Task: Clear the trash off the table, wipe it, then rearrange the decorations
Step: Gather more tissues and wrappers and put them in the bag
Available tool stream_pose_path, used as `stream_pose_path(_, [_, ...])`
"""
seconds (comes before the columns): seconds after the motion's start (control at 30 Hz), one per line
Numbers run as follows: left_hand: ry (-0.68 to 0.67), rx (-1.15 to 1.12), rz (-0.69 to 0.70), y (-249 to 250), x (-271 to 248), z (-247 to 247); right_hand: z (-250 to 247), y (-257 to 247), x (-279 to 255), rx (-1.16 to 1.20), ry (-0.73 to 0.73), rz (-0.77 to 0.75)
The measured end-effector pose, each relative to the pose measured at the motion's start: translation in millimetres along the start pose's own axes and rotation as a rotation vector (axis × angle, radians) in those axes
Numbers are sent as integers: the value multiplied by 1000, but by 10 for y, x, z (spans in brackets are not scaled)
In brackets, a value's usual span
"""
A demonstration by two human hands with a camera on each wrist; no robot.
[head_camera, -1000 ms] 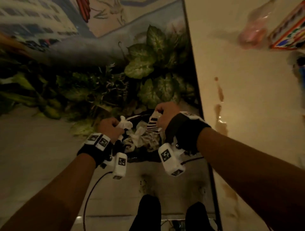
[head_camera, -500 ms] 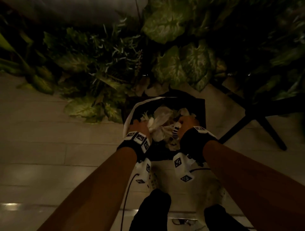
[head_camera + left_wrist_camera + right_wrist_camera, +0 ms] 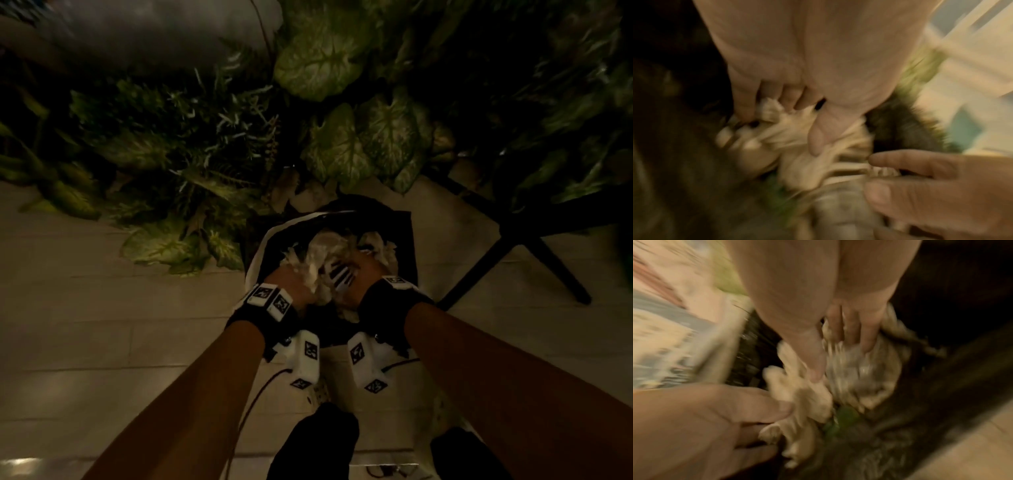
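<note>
Your head camera looks steeply down from above at the bin (image 3: 329, 219) on the floor, both forearms reaching in. Each wrist camera sits very near, looking along its palm; both are blurred and share the crumpled paper (image 3: 797, 146) with the opposite hand.

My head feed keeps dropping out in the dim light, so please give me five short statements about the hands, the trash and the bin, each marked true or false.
1. Both hands are down in the black-lined trash bin. True.
2. The left hand hangs free and touches nothing. False: its fingers press into the crumpled white paper trash.
3. A black-and-white striped wrapper sits at the right hand. True.
4. The bin stands on a tabletop. False: it stands on the pale plank floor.
5. Green leafy plants stand just behind the bin. True.
</note>
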State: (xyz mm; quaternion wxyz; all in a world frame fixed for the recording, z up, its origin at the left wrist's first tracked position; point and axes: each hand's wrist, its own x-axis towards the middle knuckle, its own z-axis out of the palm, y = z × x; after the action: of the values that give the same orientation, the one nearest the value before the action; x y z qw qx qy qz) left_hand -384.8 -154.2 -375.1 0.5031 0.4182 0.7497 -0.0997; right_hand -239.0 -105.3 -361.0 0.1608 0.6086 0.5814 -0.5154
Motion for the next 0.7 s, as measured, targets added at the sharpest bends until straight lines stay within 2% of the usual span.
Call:
stream_pose_path(0.13, [122,-217,-73,88,-374,-327,-372,-148,-504,121,101,-38])
stream_pose_path(0.2, [193,-296,-61,251,-637,-538,-496,-210,-786,172,81,-52])
stream_pose_path(0.27, [255,-252,0,432,-917,-723,-577,-260,-1097,206,62,-92])
stream_pose_path(0.4, [374,-273,229,1002,-1551,-1115,-787,-287,-1801,271,53,-190])
stream_pose_path(0.57, [362,-387,423,1747,-2227,-1345,-1224,42,-2740,316,130,-303])
stream_pose_path(0.7, [341,-313,543,2377,-2585,-1209,-1641,588,-3342,327,183,-312])
